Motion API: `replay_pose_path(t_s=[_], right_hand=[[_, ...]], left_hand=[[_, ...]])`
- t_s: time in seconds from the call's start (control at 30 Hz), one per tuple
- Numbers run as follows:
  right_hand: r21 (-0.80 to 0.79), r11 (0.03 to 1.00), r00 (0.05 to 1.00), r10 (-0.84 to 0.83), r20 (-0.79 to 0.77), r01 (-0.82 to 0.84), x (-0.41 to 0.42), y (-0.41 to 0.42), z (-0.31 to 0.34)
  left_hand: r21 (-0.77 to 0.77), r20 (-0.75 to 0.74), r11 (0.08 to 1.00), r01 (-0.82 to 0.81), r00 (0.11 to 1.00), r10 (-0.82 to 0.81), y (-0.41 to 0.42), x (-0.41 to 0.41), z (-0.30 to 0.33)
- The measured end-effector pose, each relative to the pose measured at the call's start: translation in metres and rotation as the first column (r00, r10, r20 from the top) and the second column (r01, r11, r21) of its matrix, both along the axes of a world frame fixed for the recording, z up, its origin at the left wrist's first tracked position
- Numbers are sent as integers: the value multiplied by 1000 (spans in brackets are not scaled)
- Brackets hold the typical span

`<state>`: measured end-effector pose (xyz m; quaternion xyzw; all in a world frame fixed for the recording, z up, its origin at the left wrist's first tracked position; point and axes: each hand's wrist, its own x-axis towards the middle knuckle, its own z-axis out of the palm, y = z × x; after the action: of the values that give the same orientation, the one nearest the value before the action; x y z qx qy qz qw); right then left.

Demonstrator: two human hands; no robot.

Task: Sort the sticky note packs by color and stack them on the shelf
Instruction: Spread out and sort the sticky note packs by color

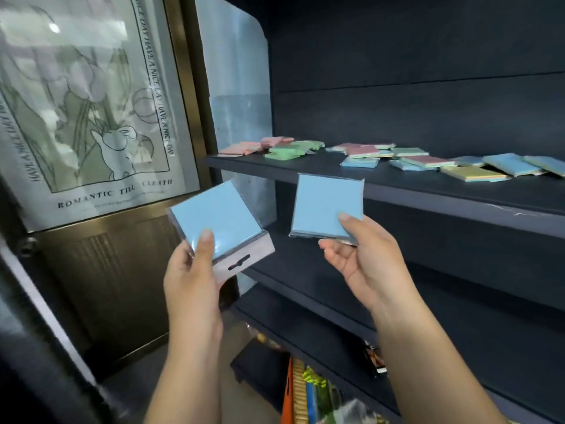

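Note:
My left hand (191,270) grips a blue sticky note pack (218,217) in clear wrap with a hang tab, held tilted in front of the shelf unit's left edge. A second blue sticky note pack (325,203) is pinched at its lower corner by my right hand (363,255), just below the upper shelf (428,191). On that shelf lie pink packs (241,147) at the far left, green packs (290,149) beside them, then mixed pink, blue and green packs (367,154), a yellow pack (474,173) and more blue packs (510,164) to the right.
A lower dark shelf (305,270) sits behind my hands. A framed poster (85,102) hangs on a brown door at the left. Colourful goods (308,390) fill the bottom of the unit.

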<state>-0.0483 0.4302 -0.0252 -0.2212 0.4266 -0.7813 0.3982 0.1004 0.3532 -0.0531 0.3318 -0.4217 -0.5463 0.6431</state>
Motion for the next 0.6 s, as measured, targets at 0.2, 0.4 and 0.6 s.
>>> replay_pose_path(t_s=[0.2,0.4,0.6], right_hand=[[26,994,990,-105,-98,108,-10,-53,7],[13,987,970,-152,-188,158,-53,-117,12],[-10,975,946,-219,-238,224,-106,-178,39]], left_hand=[[15,-27,996,85,996,-84,-63,-15,-2],[4,14,977,212,977,-212,-132,-76,3],[-68,83,970,232,971,-226,-214,-142,30]])
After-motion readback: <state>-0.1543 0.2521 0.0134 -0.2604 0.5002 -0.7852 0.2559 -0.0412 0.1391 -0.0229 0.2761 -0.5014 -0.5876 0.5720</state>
